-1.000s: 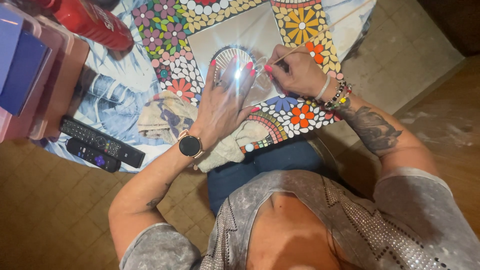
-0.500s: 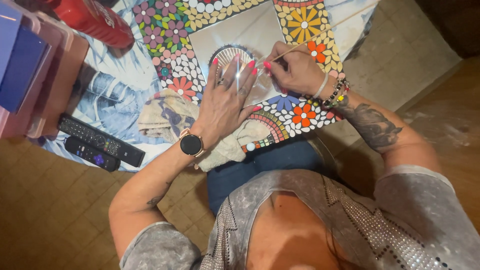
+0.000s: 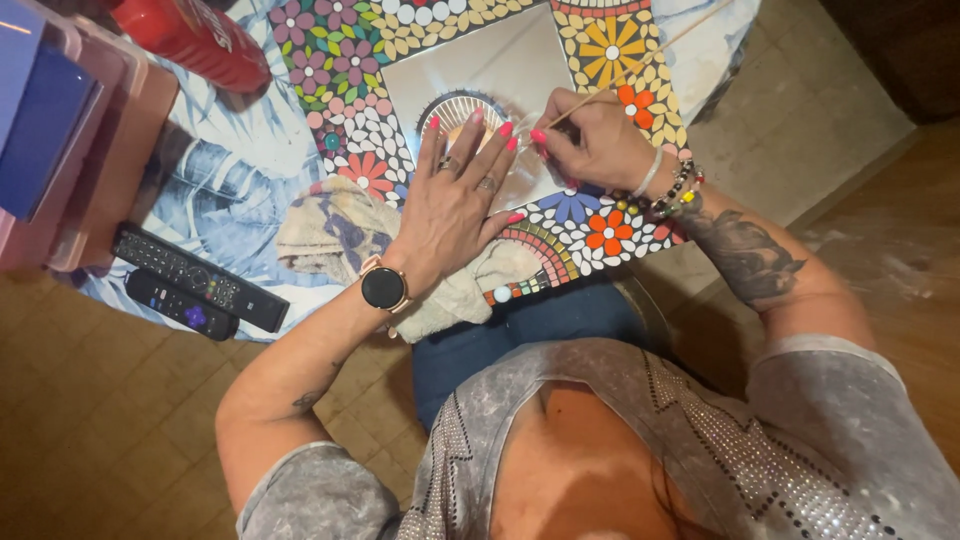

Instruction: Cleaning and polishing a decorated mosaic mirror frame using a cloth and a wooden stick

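A square mirror framed in colourful flower mosaic (image 3: pixel 610 45) lies on the table in front of me. My left hand (image 3: pixel 455 195) lies flat on the mirror glass (image 3: pixel 500 70), fingers spread, covering a round fan-patterned reflection. A dark round watch sits on that wrist. My right hand (image 3: pixel 595 140) is closed around a thin wooden stick (image 3: pixel 650 55) that slants up to the right, its lower tip beside my left fingertips. Beaded bracelets circle the right wrist.
A crumpled patterned cloth (image 3: pixel 335 225) lies under the mosaic's near-left corner. Two black remote controls (image 3: pixel 195 280) rest near the table's edge. A red bottle (image 3: pixel 195 40) lies at the top left, beside stacked pink and blue boxes (image 3: pixel 60 120). Wooden floor surrounds the table.
My left hand has stayed flat on the glass. The right hand with the stick has shifted slightly closer to my left fingertips.
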